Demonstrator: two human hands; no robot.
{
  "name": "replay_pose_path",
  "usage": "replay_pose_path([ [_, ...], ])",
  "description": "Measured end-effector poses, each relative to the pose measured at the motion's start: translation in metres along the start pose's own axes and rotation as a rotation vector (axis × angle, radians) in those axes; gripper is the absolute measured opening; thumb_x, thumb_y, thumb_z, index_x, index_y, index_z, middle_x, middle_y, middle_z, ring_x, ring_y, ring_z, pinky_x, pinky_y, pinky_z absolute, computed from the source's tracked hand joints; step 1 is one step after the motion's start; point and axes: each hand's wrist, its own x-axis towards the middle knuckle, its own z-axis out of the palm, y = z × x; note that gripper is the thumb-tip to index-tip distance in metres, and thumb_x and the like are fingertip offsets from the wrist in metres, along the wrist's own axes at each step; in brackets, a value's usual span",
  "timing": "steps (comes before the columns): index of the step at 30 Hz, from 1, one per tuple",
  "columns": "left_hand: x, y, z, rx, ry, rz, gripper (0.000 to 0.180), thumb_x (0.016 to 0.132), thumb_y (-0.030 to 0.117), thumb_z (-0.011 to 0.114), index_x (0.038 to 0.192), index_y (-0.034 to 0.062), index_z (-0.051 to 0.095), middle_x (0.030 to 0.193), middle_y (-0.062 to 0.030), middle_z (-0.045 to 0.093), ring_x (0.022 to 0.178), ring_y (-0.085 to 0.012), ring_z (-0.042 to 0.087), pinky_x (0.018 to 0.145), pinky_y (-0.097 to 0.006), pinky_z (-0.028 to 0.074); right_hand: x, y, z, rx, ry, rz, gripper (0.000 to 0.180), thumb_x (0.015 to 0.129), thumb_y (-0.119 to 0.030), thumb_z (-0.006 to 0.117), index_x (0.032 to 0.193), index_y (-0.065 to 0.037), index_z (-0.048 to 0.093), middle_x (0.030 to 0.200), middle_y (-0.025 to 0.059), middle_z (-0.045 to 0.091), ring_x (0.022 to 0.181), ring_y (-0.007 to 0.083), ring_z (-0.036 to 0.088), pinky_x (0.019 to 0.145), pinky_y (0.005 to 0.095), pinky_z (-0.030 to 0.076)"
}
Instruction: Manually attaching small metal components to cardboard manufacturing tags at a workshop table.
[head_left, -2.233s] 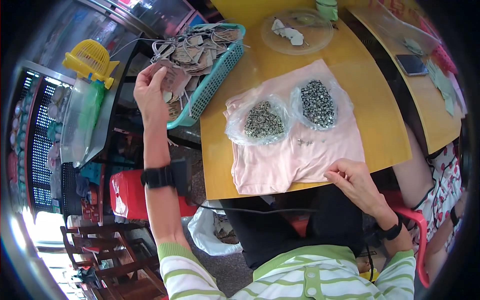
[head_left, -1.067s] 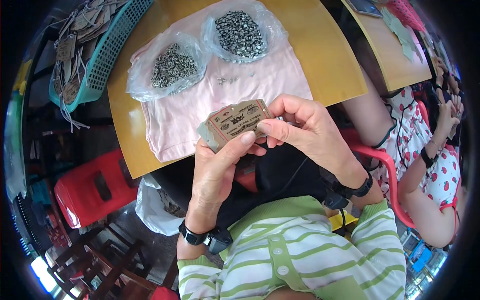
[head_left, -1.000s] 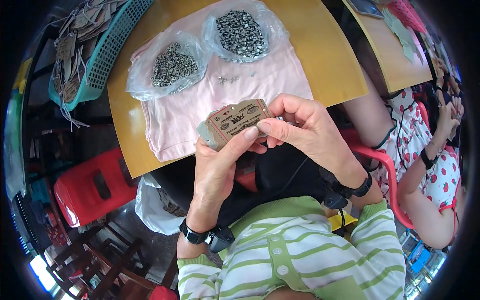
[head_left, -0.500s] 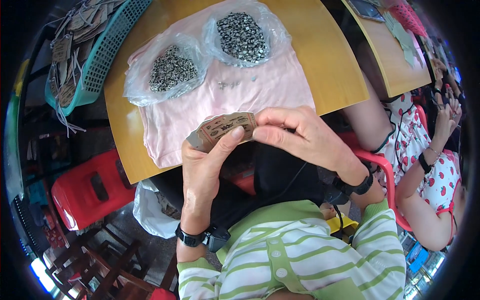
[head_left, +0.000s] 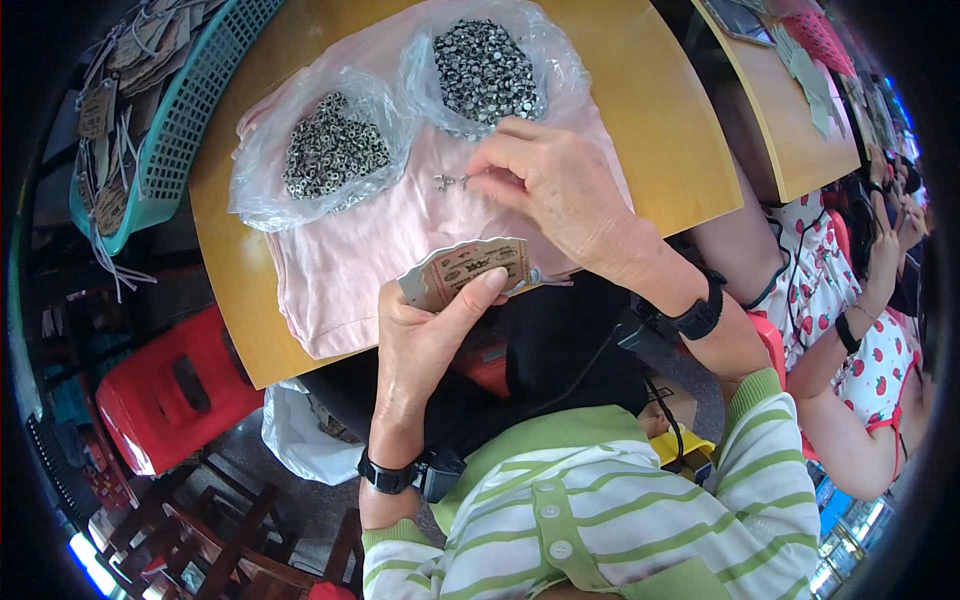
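Note:
My left hand (head_left: 425, 335) is closed round a brown cardboard tag (head_left: 470, 268) with dark print, its thumb across the front. A white string (head_left: 535, 281) trails from the tag's right end. Above the pink cloth (head_left: 330, 300), my right hand (head_left: 575, 195) has thumb and forefinger pinched together beside a few loose small metal pieces (head_left: 445, 183). Whatever lies between those fingertips is too small to make out. Beyond the hands, one clear plastic bag (head_left: 395, 115) holds small ring-shaped metal pieces (head_left: 335, 150); another holds shiny round metal caps (head_left: 487, 70).
The cloth lies on a wooden table (head_left: 670, 150). At left, a teal basket (head_left: 190, 130) is full of tags with strings. Below it stands a red stool (head_left: 175, 395), near a white plastic bag (head_left: 300, 440). Another person (head_left: 840, 390) sits at right, beside a second table (head_left: 800, 160).
My right hand has left the tag and moved up and forward to the loose metal pieces. The left hand still holds the tag, whose string end now shows.

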Motion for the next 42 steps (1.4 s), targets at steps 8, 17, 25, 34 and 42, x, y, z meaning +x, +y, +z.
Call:
replay_pose_path([
  [8,-0.003,0.006,0.002,0.074,-0.004,-0.015,0.026,0.085,0.011,0.072,0.105,-0.0047,0.067,0.089,-0.0083,0.071,0.077,-0.0121,0.066,0.071,-0.025,0.053,-0.006,0.000,-0.004,-0.054,0.071,-0.062,0.009,0.079,-0.009,0.065,0.076,-0.005,0.057,0.076,0.0081,0.056,0.069,0.0294,0.059,0.058,0.0369,0.045],
  [17,-0.005,0.004,0.001,0.044,-0.011,-0.016,0.024,0.086,0.010,0.072,0.105,-0.0035,0.067,0.089,-0.0056,0.070,0.077,-0.0090,0.064,0.070,-0.022,0.052,-0.021,-0.004,-0.011,0.067,0.031,0.011,0.007,0.078,-0.009,0.067,0.083,-0.007,0.063,0.077,0.0081,0.059,0.071,0.0286,0.061,0.062,0.0363,0.048],
  [25,-0.003,0.002,0.002,0.018,-0.020,0.008,0.024,0.086,0.010,0.071,0.105,-0.0038,0.067,0.089,-0.0065,0.070,0.077,-0.0099,0.064,0.071,-0.023,0.052,-0.019,0.000,-0.005,0.052,0.035,-0.031,0.008,0.080,-0.009,0.068,0.084,-0.005,0.064,0.080,0.0085,0.060,0.070,0.0275,0.061,0.060,0.0353,0.048],
  [34,-0.002,-0.002,-0.004,-0.097,0.001,-0.022,0.026,0.083,0.005,0.071,0.106,-0.0040,0.063,0.093,-0.0121,0.070,0.081,-0.0183,0.068,0.071,-0.033,0.058,-0.022,-0.007,0.001,0.098,-0.011,-0.044,0.010,0.080,-0.005,0.069,0.086,-0.004,0.062,0.081,0.0087,0.059,0.069,0.0264,0.061,0.060,0.0330,0.048],
  [42,-0.003,-0.002,-0.003,-0.064,-0.022,-0.009,0.028,0.085,0.012,0.073,0.107,-0.0042,0.067,0.091,-0.0087,0.071,0.078,-0.0124,0.066,0.072,-0.025,0.053,-0.022,-0.004,-0.006,-0.028,0.053,-0.003,0.013,0.077,-0.005,0.069,0.085,-0.004,0.060,0.081,0.0078,0.058,0.068,0.0261,0.060,0.059,0.0316,0.048],
])
